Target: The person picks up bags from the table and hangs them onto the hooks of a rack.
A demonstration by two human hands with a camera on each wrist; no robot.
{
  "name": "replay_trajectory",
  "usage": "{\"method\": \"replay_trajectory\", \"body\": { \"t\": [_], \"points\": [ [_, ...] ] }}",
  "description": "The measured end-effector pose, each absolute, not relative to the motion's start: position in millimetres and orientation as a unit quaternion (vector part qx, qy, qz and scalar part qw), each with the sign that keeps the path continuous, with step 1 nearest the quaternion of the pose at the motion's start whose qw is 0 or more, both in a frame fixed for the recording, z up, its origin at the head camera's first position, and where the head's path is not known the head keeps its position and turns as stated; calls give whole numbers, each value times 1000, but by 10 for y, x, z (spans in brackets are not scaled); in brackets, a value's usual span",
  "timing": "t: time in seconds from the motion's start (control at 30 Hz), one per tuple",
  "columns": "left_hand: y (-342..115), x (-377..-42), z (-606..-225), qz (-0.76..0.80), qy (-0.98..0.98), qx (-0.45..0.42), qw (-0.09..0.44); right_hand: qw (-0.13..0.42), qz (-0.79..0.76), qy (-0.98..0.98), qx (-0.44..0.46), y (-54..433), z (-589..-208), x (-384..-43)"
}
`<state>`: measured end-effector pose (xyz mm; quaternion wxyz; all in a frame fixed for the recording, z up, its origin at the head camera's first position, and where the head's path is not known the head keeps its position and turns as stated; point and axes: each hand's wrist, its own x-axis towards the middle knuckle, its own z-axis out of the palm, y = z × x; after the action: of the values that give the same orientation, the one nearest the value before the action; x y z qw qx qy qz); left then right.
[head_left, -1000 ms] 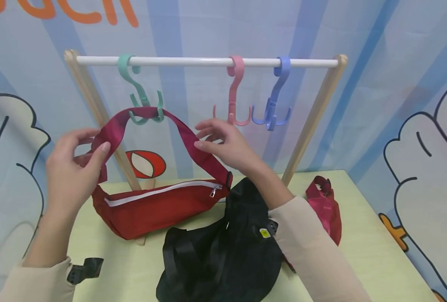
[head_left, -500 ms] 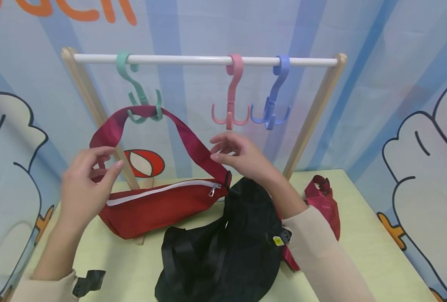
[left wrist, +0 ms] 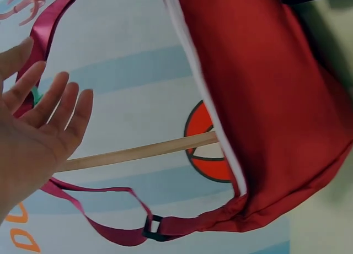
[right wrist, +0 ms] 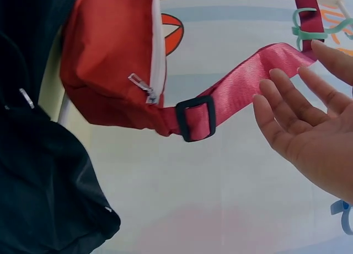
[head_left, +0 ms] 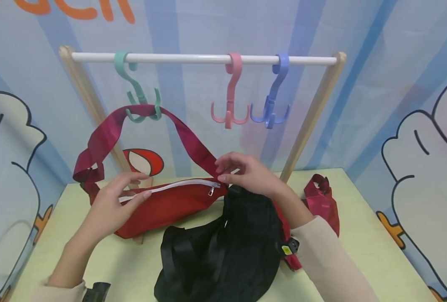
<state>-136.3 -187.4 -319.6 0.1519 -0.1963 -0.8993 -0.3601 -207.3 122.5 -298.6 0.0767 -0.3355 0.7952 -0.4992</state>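
Behind it all, the blue striped backdrop fills the space, and in front of it we have the pale table. On that stands the rack, wooden legs, white bar across the top. Next in size, the black bag, slumped on the table towards the person, covering part of some red fabric by its right side.

And here's the red waist bag, below the rack's left half, zip side up; whether its base touches the table, I can't tell from here. Its crimson strap arches up and over the green hook, with a loose fold flopping out on the left.

Now the hands! The left hand is in front of the bag's left end, fingers loosely bent, nothing between them. The right hand is just beside the strap's right end, fingers relaxed, gripping nothing; contact there, I can't call. Over at the right, a second red bag sits on the table.

Up on the bar, the green hook hangs left, then the pink hook and the blue hook, close neighbours to the right. Smaller yet: a black buckle joining strap to bag, and the silver zip pull, dangling at the bag's right end.
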Motion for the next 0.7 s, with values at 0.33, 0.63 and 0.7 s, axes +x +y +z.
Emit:
{"method": "replay_trajectory", "body": {
  "t": [0.33, 0.63, 0.7],
  "points": [
    [-1880, -1351, -3591, -372, -903, -216, 23, 114, -491, 781, -370, 1280, -3312, -1988],
    [-1872, -1301, -3845, -390, -881, -259, -74, 175, -436, 789, -396, 1347, -3677, -1888],
    [-1861, -1294, -3892, -393, -874, -267, -99, 187, -431, 785, -403, 1350, -3779, -1865]
  ]
}}
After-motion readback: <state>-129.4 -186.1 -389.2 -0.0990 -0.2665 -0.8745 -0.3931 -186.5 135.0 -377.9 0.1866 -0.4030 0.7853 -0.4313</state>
